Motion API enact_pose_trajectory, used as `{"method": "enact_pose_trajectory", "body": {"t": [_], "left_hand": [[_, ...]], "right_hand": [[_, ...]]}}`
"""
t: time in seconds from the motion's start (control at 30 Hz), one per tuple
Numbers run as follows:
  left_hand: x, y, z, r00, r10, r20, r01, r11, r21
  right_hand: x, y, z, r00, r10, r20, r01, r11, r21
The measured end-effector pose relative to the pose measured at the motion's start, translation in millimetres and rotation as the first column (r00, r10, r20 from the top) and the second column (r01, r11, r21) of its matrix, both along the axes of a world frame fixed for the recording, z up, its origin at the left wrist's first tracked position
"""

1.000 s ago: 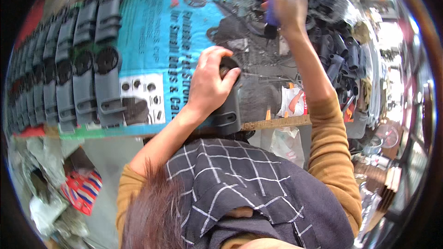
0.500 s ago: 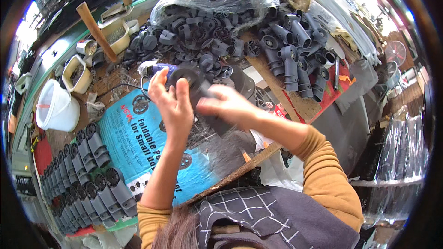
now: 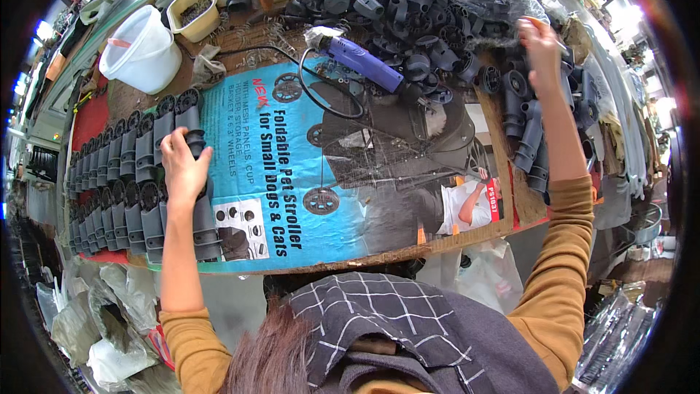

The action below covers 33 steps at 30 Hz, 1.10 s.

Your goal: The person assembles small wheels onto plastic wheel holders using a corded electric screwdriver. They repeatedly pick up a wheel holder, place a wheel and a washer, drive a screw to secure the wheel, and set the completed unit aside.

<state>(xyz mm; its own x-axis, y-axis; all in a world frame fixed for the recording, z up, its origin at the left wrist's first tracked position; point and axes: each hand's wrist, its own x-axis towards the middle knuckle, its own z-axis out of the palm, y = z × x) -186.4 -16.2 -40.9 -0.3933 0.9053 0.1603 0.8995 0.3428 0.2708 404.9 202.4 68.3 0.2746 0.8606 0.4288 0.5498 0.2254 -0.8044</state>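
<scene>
My left hand (image 3: 184, 171) is closed around a dark grey plastic tube part (image 3: 195, 140) at the right end of two rows of similar parts (image 3: 137, 147). The round black cap of that part shows between thumb and fingers. Stretched far out to the right, my right hand (image 3: 541, 51) is over the loose grey tube parts (image 3: 532, 128). Motion smears its fingers, so what they hold, if anything, does not show. A purple electric screwdriver (image 3: 364, 64) with a black cord lies between the hands, on a blue printed cardboard sheet (image 3: 240, 113).
At the back, a heap of dark plastic caps (image 3: 415, 22) lies partly under clear plastic film. A white bucket (image 3: 142, 55) and a cream tub of small screws (image 3: 193, 13) stand at the back left. A wooden strip (image 3: 510, 175) borders the cardboard's right side.
My hands, together over the cardboard before, have parted. The left has carried a plastic part to the rows; the right has swung out to the tube pile. The view has shifted.
</scene>
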Motion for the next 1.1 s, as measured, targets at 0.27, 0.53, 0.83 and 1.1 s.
{"method": "enact_pose_trajectory", "body": {"t": [0.27,0.53,0.83,1.1], "left_hand": [[57.4,-28.8,15.9,0.929,-0.332,0.165,0.228,0.862,0.454],[163.0,-113.9,-4.2,0.760,-0.442,0.476,0.334,0.895,0.298],[128.3,-74.9,-9.3,0.675,-0.508,0.535,0.273,0.846,0.458],[131.8,-53.1,-11.4,0.691,-0.488,0.533,0.294,0.863,0.410]], "right_hand": [[-231.8,-45.8,-18.2,0.803,0.500,0.325,-0.546,0.836,0.060],[-384.8,27.3,-82.7,0.448,0.517,0.729,-0.540,0.807,-0.239],[-363.0,60.3,-93.1,0.113,0.553,0.826,-0.493,0.753,-0.437],[-366.4,49.5,-89.0,-0.152,0.656,0.739,-0.402,0.642,-0.653]]}}
